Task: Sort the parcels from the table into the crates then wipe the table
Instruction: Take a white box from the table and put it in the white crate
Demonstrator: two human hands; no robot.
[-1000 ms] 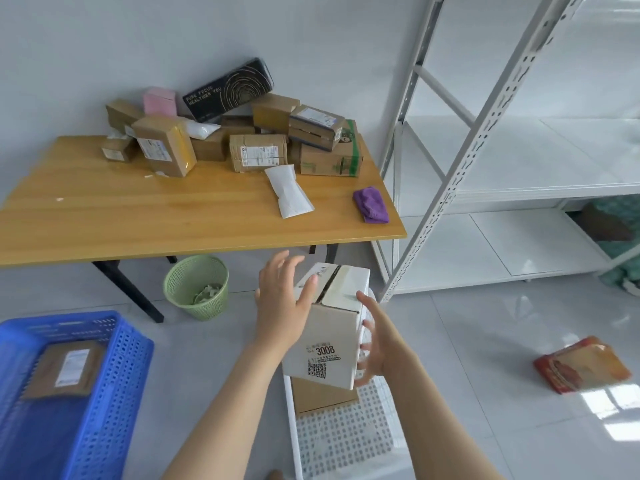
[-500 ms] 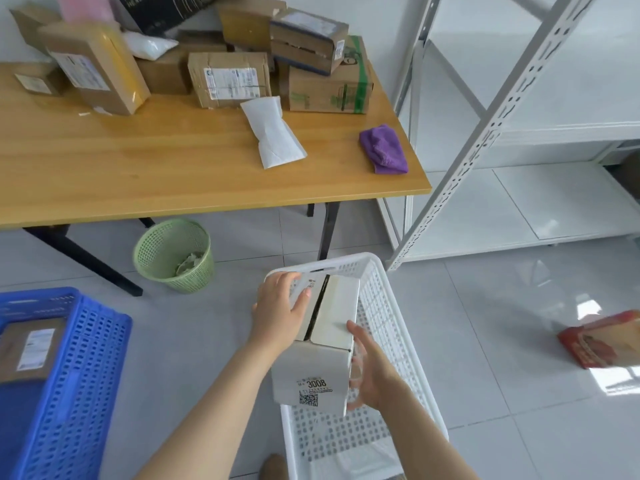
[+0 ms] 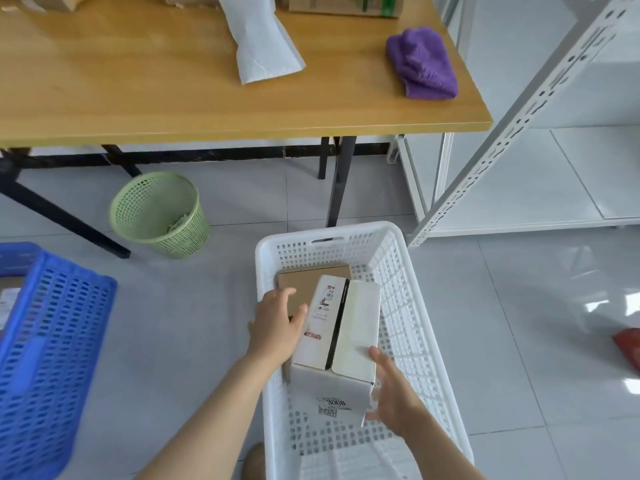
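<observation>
**Entry: white carton on its way down into the white crate**

**Task item.** White carton (image 3: pixel 341 337): a rectangular cardboard box with a smooth pale skin, a dark seam down its top and a printed code label on its near face. It is held over the middle of the white crate (image 3: pixel 408 306), partly below the rim. Whether it already rests on anything cannot be told.

**Hands.**
- The left hand (image 3: pixel 275 327) lies flat against the carton's left side, fingers nearly straight.
- The right hand (image 3: pixel 394 400) cups the near right corner, thumb on top and fingers curled beneath.
- The pair squeeze the carton from opposite sides, probably so it goes down level.

**Crate contents.** A flat brown parcel (image 3: pixel 304 282) of matt kraft card lies at the far end. The carton is tipped towards it, probably to sit against or over it.

**Crates.** Both are perforated rigid plastic on the tiled floor. The blue crate (image 3: pixel 52 341) stands well apart to the left.

**Desk** (image 3: pixel 173 98). The top is smooth wood-grain.
- A crumpled white mailer bag (image 3: pixel 259 39) lies towards the far edge, unsorted.
- A soft, nubbly purple cloth (image 3: pixel 422 64) lies bunched near the right edge, likely kept for the wiping.

**Stage, as judged.** Sorting is under way and wiping has not begun.
</observation>
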